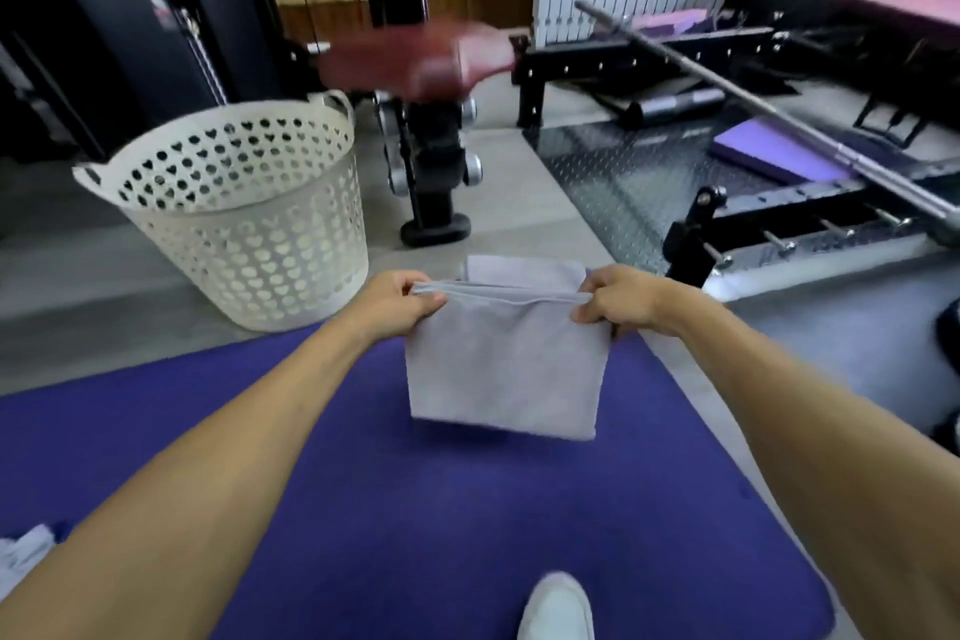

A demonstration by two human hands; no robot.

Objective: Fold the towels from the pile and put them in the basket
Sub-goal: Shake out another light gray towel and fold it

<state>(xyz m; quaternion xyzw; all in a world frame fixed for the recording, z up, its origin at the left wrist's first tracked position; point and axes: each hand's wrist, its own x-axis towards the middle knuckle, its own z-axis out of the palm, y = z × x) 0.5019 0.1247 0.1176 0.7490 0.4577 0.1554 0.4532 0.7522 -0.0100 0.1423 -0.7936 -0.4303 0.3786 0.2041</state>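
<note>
Towel: grey towel (504, 369), folded, hanging from both grips above the purple mat (363, 509)
Left hand (402, 304): pinches its upper left corner
Right hand (621, 299): pinches the upper right corner
Basket (244, 229): white, perforated; left of the left grip, beyond the mat
Pile: pale cloth (23, 551), possibly more towels; far below-left of the grips

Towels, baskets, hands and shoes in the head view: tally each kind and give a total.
Grey towels: 2, one held up folded, one bunched at the lower left edge
White baskets: 1
Hands: 2, left hand and right hand, each pinching a top corner of the held towel
White shoes: 1
Total: 6
</note>
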